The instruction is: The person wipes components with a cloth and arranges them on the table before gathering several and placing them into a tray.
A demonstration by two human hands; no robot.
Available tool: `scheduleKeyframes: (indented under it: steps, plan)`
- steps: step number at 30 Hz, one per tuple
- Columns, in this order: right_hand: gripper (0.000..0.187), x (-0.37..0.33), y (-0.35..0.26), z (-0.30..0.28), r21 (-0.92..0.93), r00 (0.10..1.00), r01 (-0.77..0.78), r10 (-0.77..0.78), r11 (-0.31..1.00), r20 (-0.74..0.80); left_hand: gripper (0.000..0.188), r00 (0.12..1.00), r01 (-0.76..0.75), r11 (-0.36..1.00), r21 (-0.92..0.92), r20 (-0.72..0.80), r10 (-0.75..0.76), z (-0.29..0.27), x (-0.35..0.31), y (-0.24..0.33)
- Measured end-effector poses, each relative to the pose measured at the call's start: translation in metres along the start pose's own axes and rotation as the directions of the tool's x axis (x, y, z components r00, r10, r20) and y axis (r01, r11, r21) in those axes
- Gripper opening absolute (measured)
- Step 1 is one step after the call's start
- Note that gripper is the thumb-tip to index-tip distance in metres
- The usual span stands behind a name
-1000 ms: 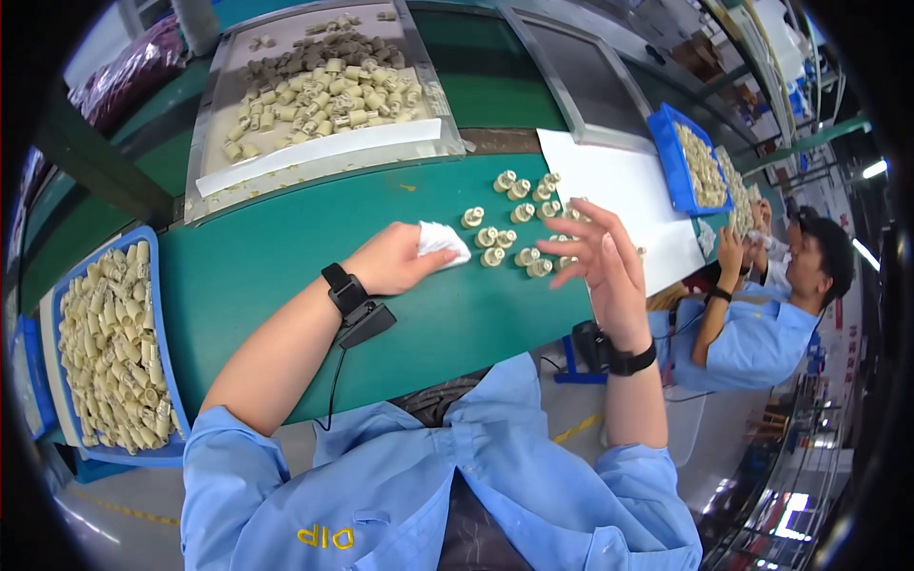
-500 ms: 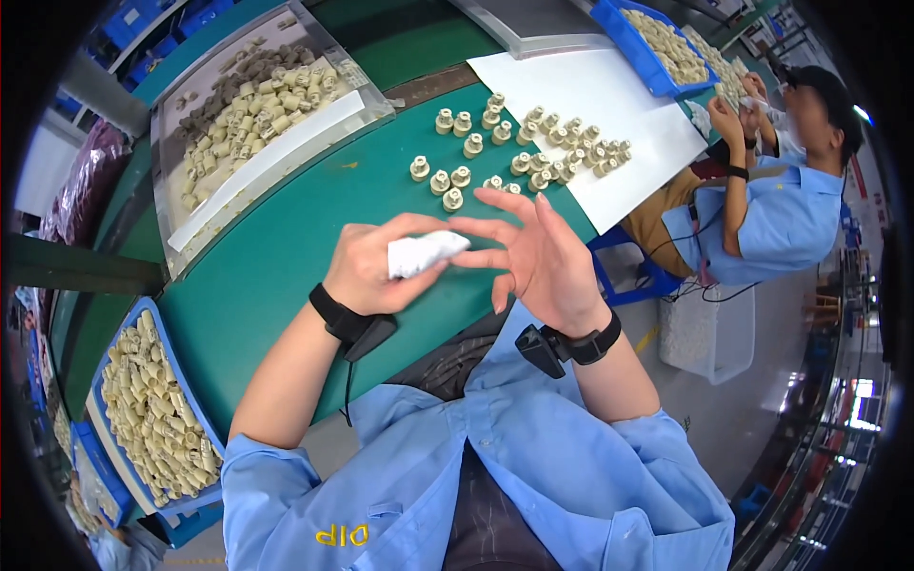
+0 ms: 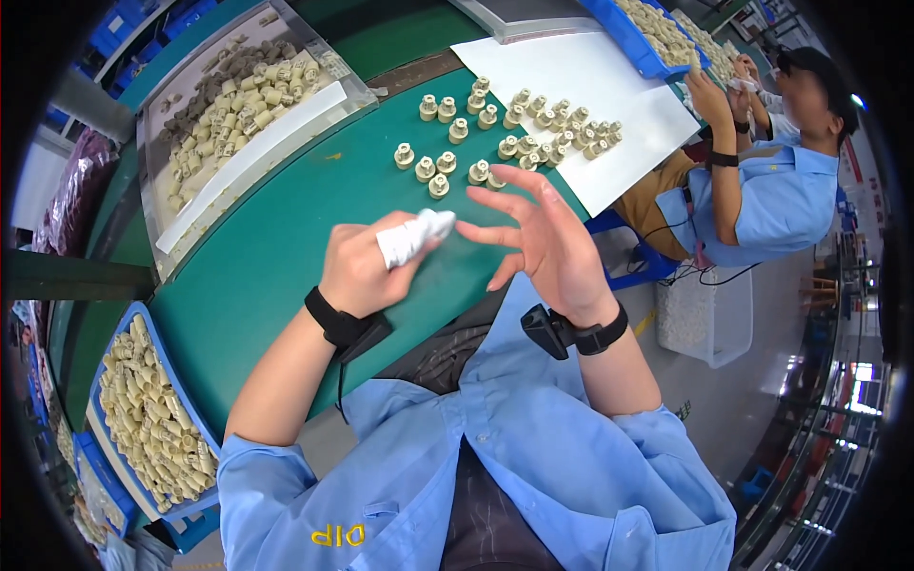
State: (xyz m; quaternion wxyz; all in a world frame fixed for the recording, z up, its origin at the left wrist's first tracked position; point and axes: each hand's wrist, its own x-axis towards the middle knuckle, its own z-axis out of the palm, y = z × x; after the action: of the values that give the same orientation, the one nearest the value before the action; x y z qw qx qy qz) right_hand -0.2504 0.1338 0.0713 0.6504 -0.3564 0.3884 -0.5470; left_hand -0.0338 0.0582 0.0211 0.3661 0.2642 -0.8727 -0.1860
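Note:
My left hand [image 3: 357, 262] is raised over the green table, its fingers drawn together. White cloth-like material [image 3: 402, 242] covers or sits in those fingers; whether it is worn or held I cannot tell, and anything pinched inside is hidden. Facing it, my right hand [image 3: 547, 243] has its fingers spread and nothing in them. Its fingertips are close to the white material; contact is unclear. Just beyond both hands stand several cream, stepped cylindrical pieces [image 3: 439, 186], mostly upright in loose groups. More of them [image 3: 557, 152] reach onto a white sheet [image 3: 619, 171].
A shallow tray [image 3: 171, 238] of cream and grey pieces lies at the far left. Nearer, a blue bin [image 3: 195, 423] holds cream tubes. Another blue bin [image 3: 657, 71] stands at the far right, by a seated co-worker [image 3: 776, 205]. A white tub [image 3: 733, 314] is on the floor.
The white-covered fingertips of my left hand have tipped upward. My right hand has risen slightly, still spread. The table and its pieces sit a little higher and further left in view.

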Motion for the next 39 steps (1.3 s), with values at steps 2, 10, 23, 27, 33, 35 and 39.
scheduleKeyframes:
  steps: [2,10,23,27,33,35,39]
  plan:
    - [0.06,-0.001,0.004,0.003,-0.026,1.0,0.004,-0.004,1.0,-0.002,0.017,1.0,0.019,0.983,-0.185,-0.008,-0.021,0.005,0.0,0.012]
    - [0.063,0.0,0.024,0.016,-0.022,0.996,-0.014,0.016,1.0,0.083,0.016,0.966,0.242,0.854,-0.46,0.194,-0.17,0.017,-0.013,0.007]
    - [0.069,0.003,-0.002,-0.016,0.071,0.978,-0.165,0.154,0.984,0.139,0.015,0.991,0.063,0.882,-0.467,0.135,0.001,0.005,-0.017,-0.016]
    - [0.074,0.005,0.01,-0.021,0.089,0.954,-0.252,0.232,0.964,0.191,0.016,0.962,0.036,0.956,-0.291,-0.248,-0.112,0.012,-0.009,-0.003]
    - [0.082,0.006,0.019,-0.02,0.429,0.91,-0.365,0.219,0.826,0.353,0.018,0.978,-0.194,0.974,-0.116,0.061,0.202,0.0,-0.004,0.005]
    - [0.085,0.005,0.011,-0.022,0.483,0.908,-0.386,0.231,0.786,0.35,0.019,0.978,-0.193,0.975,-0.113,0.062,0.201,-0.003,-0.004,-0.003]
    - [0.086,0.002,0.008,-0.026,0.414,0.898,-0.413,0.287,0.811,0.334,0.021,0.971,-0.219,0.968,-0.125,0.066,0.228,-0.001,-0.007,-0.006]
